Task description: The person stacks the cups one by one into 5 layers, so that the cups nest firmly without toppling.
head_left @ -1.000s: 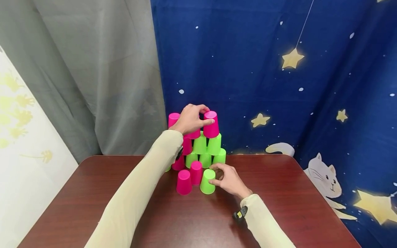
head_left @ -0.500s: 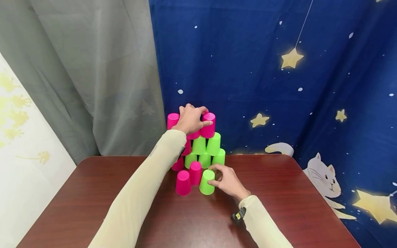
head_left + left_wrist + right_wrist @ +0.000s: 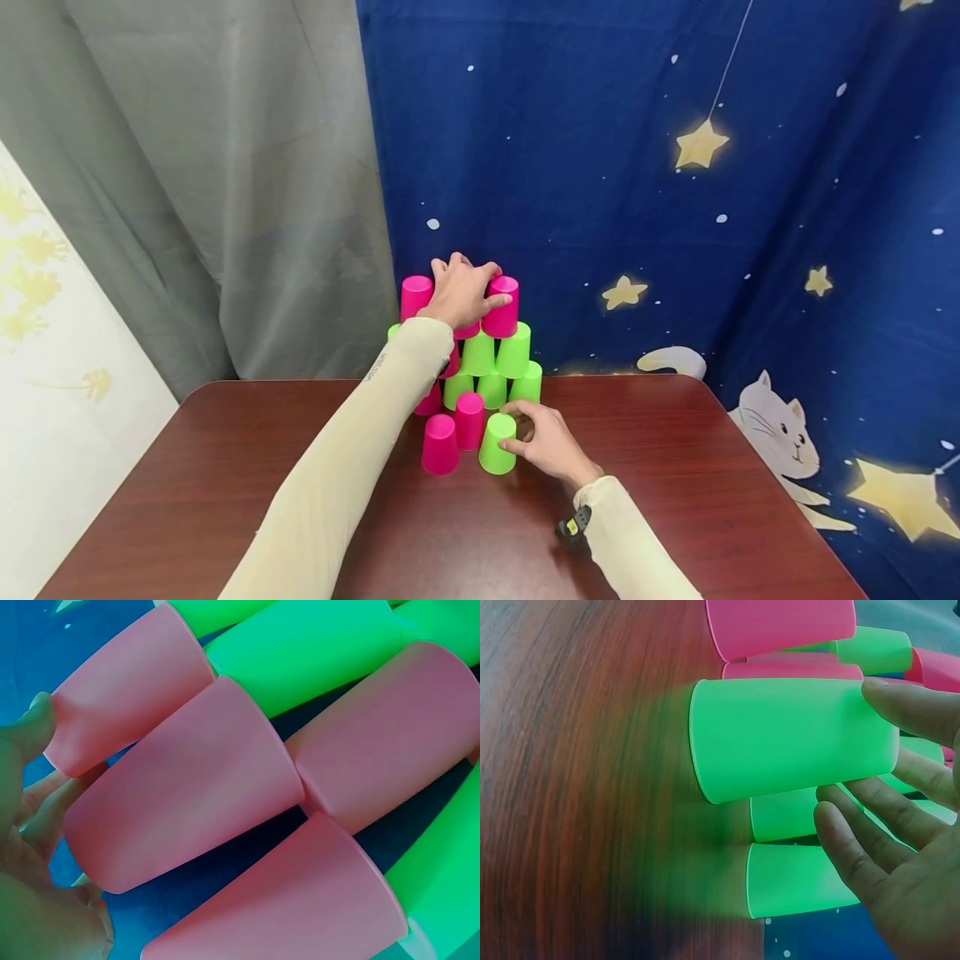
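My left hand (image 3: 459, 293) reaches up to the third row of a cup stack and pinches an upside-down pink cup (image 3: 505, 315) between thumb and fingers. That cup stands at the right end of the row, over green cups (image 3: 513, 352). Beside it in the left wrist view is another pink cup (image 3: 187, 787), close to the hand. Lower down, my right hand (image 3: 551, 442) holds an upside-down green cup (image 3: 495, 452) on the table, thumb on its near side and fingers behind. The left forearm hides part of the stack.
Two loose pink cups, a nearer one (image 3: 440, 447) and a farther one (image 3: 470, 423), stand left of the held green cup. Another pink cup (image 3: 416, 296) tops the stack's left side. Curtains (image 3: 570, 192) hang behind the brown table (image 3: 645, 467).
The left hand's pink cup has shifted slightly left and down, and stands straighter over the green cups. The right hand stays at its green cup. The whole view has drifted a little.
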`<state>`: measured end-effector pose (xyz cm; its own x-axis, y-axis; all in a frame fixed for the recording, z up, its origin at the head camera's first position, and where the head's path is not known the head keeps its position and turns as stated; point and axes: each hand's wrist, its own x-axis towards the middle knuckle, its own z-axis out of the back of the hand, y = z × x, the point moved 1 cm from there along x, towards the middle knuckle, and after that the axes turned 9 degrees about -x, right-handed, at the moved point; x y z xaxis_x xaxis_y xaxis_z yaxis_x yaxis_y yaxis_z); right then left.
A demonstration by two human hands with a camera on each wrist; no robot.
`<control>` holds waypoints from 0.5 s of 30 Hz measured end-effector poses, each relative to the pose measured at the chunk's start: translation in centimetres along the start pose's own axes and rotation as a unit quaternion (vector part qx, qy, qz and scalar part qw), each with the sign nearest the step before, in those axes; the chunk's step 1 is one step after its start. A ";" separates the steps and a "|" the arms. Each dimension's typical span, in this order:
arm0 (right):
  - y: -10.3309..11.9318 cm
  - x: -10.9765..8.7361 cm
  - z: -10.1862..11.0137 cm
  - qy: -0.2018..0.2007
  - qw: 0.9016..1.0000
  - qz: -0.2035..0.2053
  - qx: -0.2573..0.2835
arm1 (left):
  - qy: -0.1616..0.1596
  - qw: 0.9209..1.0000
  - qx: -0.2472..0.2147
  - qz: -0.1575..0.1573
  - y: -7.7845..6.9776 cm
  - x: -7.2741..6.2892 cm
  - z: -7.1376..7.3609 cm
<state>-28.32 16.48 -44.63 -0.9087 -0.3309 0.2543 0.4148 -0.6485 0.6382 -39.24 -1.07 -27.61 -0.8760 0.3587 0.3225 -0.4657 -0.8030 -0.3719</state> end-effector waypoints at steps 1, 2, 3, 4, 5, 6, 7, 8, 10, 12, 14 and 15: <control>0.0 0.0 -0.1 0.000 1.000 0.000 0.001 | 0.001 1.000 0.003 0.000 0.0 0.0 0.0; 0.0 0.0 -0.1 0.001 1.000 0.000 0.002 | 0.003 1.000 0.007 0.000 0.0 -0.1 0.0; 0.0 0.0 -0.2 0.002 1.000 0.000 0.003 | 0.004 1.000 0.010 0.000 -0.1 -0.1 0.0; 0.0 0.1 -0.2 0.002 1.000 0.000 0.003 | 0.003 1.000 0.011 0.000 -0.1 -0.2 0.1; 0.0 0.1 -0.3 0.001 1.000 -0.001 0.005 | 0.002 1.000 0.013 -0.001 -0.1 -0.2 0.1; 0.0 0.1 -0.3 0.001 1.000 -0.001 0.006 | 0.000 1.000 0.013 -0.001 -0.1 -0.3 0.2; 0.0 0.1 -0.3 0.001 1.000 -0.001 0.006 | -0.003 1.000 0.012 -0.003 -0.1 -0.4 0.4; 0.0 0.1 -0.3 0.000 1.000 -0.001 0.007 | -0.006 1.000 0.009 -0.006 -0.1 -0.6 0.5; 0.0 0.1 -0.3 -0.001 1.000 -0.001 0.006 | -0.015 1.000 -0.002 -0.013 0.0 -1.0 1.0; 0.0 0.1 -0.3 0.000 1.000 0.000 0.006 | -0.029 0.999 -0.017 -0.030 0.2 -1.6 1.5; 0.0 0.1 -0.2 0.001 1.000 0.002 0.004 | -0.049 0.997 -0.036 -0.049 0.6 -2.3 2.2; 0.0 0.1 -0.2 0.001 1.000 0.002 0.003 | -0.059 0.995 -0.048 -0.059 0.9 -2.7 2.5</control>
<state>-28.35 16.27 -44.75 -0.9067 -0.3358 0.2552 0.4187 -0.6429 0.6414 -36.98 -3.92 -26.62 -0.7966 0.3840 0.4670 -0.5789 -0.7072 -0.4059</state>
